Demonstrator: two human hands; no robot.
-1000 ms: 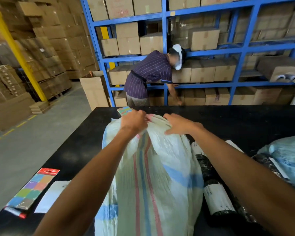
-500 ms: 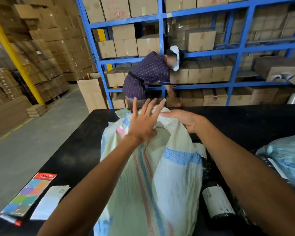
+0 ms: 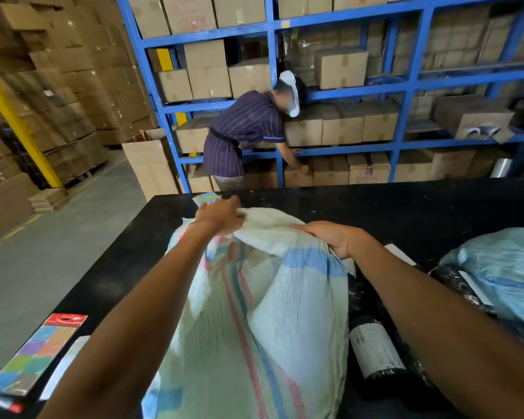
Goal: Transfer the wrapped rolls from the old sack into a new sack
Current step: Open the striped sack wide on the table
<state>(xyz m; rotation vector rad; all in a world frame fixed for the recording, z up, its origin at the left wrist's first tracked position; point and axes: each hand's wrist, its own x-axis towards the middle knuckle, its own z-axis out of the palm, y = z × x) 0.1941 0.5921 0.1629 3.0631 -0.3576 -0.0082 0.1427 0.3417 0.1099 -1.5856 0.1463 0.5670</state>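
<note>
Since half a second ago the left hand point(image 3: 220, 217) has closed on the far end of the sack point(image 3: 254, 313), while the right hand point(image 3: 335, 238) pinches it alongside, likely gathering its mouth; a wrapped roll point(image 3: 374, 346) lies just right of the sack.

The woven sack point(image 3: 254, 313) under the fingers point(image 3: 303, 227) is pale cream-green with pink and blue stripes. It lies on a black desk point(image 3: 406, 213). Right of the fingers, a black wrapped roll point(image 3: 375, 349) bears a white label beside a light blue sack point(image 3: 502, 267).
</note>
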